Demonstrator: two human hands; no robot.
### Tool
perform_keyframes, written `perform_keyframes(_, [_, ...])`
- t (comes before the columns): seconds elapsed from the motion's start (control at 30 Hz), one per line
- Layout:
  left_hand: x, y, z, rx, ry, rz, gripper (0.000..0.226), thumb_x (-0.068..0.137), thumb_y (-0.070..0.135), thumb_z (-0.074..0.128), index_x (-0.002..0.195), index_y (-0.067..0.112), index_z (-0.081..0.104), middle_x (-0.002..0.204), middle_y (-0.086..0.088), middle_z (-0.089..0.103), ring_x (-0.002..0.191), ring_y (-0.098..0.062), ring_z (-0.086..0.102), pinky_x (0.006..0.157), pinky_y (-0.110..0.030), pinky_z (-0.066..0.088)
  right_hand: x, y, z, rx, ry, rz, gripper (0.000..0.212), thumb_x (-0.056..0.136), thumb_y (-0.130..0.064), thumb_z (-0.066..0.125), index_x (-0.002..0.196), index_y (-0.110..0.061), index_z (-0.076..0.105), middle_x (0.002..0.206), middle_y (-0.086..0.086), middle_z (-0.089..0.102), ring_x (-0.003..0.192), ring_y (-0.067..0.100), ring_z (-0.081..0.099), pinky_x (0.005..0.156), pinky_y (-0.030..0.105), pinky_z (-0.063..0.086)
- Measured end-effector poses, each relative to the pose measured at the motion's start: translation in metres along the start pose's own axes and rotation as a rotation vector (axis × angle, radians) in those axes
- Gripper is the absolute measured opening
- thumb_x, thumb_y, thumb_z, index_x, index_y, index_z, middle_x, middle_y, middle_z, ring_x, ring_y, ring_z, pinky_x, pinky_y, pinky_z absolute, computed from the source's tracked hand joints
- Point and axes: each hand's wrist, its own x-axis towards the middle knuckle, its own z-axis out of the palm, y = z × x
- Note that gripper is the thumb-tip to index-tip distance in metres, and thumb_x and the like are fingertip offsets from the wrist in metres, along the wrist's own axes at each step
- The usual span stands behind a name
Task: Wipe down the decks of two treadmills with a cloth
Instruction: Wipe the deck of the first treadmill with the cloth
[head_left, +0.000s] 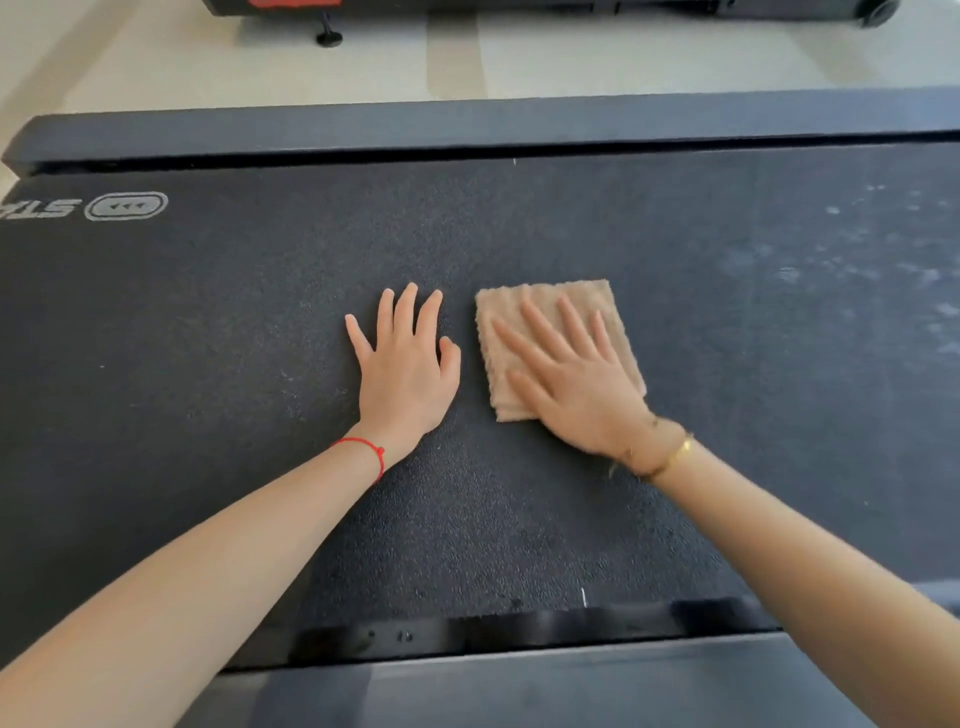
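Closest to the lens were the two bare forearms, reaching out over the near side rail (519, 691) of the treadmill. The left hand (405, 371) was lying flat on the dark belt (208, 322), fingers straight and a bit spread, thumb tucked toward the cloth side, holding nothing. It had a red string bracelet (366, 449) on the wrist. The right hand (576, 387) was pressed palm-down on a folded tan cloth (550, 306), fingers straight and fanned out across it, not curled round it at all, and a gold bracelet (675, 454) sat on that wrist. The cloth lay flat on the belt just beside the left hand, roughly mid-deck, not touching it. Off to the right the belt had pale dusty smudges (852, 260), and on the far left I could see a white printed logo (124, 206). The far side rail (467, 130) ran along the top edge of the belt, then pale floor (675, 57), and beyond that the base of a second machine (571, 8), only partly in view.
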Motion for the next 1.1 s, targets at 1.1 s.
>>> perform_keyframes(1.1, [-0.002, 0.069, -0.008, -0.092, -0.127, 0.105, 0.054, 0.104, 0.025, 0.03, 0.157, 0.021, 0.02, 0.166, -0.005, 0.013, 0.153, -0.026, 0.001, 0.117, -0.066, -0.001, -0.135, -0.004, -0.004, -0.046, -0.067, 0.241, 0.055, 0.102, -0.055, 0.011, 0.153, -0.05, -0.008, 0.164, -0.015, -0.012, 0.151, 0.028, -0.016, 0.121, 0.051, -0.011])
